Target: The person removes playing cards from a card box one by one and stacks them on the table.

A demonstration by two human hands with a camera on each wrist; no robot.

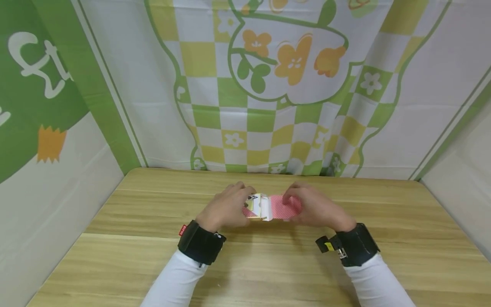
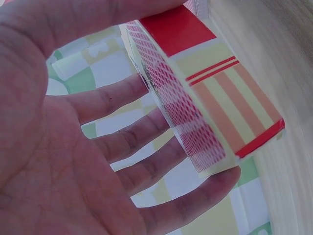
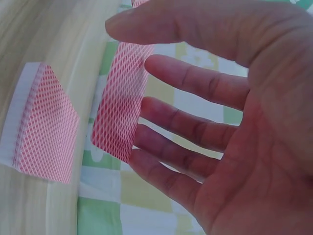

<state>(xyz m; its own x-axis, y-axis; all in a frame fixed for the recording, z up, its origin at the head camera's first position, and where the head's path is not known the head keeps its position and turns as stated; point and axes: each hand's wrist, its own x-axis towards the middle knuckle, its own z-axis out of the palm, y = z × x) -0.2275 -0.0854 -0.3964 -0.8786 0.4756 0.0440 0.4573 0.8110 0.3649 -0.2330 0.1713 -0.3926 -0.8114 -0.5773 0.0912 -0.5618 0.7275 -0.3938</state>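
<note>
Between the thumb and fingers of my left hand (image 1: 229,207) is a playing-card box (image 2: 215,83), with a red panel and striped side. An ace design (image 1: 253,199) shows beside that hand in the head view, and a white flap (image 1: 265,208) stands at the box's right end. My right hand (image 1: 318,209) pinches red-patterned playing cards (image 3: 122,98) by thumb and fingertips, close to the flap; how many is unclear. Another red-patterned piece with a white edge (image 3: 46,127) appears at the left of the right wrist view; I cannot tell whether it belongs to the box.
Both hands are over a light wooden table (image 1: 268,273), toward its back edge. Behind it hangs a green, yellow and white patterned cloth (image 1: 261,119). Cloth walls rise on the left and right. A black strap (image 1: 201,244) circles each wrist.
</note>
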